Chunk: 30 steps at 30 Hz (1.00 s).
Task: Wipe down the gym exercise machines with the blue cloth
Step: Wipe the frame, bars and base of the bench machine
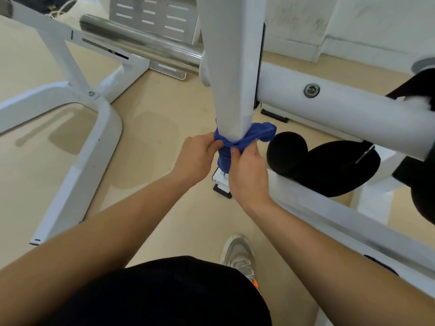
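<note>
**Blue cloth wrapped round a white post**

Left of the white post, a white frame lies on the floor, and a chrome bar runs up to the post. The left hand pinches the blue cloth at the post's left side, fingers curled on it. The cloth circles the post low down. The right hand grips it in front, fingers clamped. A black pad sits right of the post.

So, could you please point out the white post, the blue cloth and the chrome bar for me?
white post [231, 67], head view, its front face
blue cloth [261, 131], head view, bunched end right of the post
chrome bar [141, 42], head view, middle of its length
</note>
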Available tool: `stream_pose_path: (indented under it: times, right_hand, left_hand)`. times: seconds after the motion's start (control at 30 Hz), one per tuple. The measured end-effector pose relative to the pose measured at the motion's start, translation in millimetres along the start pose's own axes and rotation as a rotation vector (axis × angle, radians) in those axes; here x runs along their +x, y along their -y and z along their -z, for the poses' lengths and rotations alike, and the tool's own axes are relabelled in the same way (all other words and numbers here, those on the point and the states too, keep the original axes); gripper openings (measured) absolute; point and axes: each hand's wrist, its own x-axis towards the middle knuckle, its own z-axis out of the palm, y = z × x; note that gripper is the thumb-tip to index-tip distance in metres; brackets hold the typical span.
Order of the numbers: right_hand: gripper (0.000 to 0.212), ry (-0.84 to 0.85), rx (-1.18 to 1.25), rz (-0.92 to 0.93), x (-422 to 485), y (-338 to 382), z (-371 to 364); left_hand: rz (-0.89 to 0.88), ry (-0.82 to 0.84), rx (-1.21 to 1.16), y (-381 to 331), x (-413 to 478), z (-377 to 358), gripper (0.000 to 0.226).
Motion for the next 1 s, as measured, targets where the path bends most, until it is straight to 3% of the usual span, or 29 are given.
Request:
stream_pose_path:
  times: [0.17,0.27,0.47,0.67,1.0]
  right_hand:
    - [0.043,-0.085,-0.05,0.064,2.3,31.9,16.2]
    - [0.047,-0.109,-0.154,0.109,1.9,33.9,16.6]
    - [0.049,-0.113,-0.101,0.041,3.5,10.3,-1.8]
    - [0.038,0.036,-0.198,-0.086,-3.9,-14.3,-9.5]
    - [0.056,-0.079,-0.37,0.076,-13.7,76.7,36.0]
  left_hand:
    - [-0.123,-0.132,-0.066,-29.1,4.1,33.5,0.036]
    - [-0.111,-0.17,-0.097,-32.6,2.7,31.5,0.033]
    - [0.0,-0.093,-0.099,-13.0,2.2,3.7,0.028]
    - [0.042,0.015,-0.083,0.1,-1.4,-7.6,0.024]
    - [-0.082,-0.133,-0.092,-58.9,2.4,66.5,0.026]
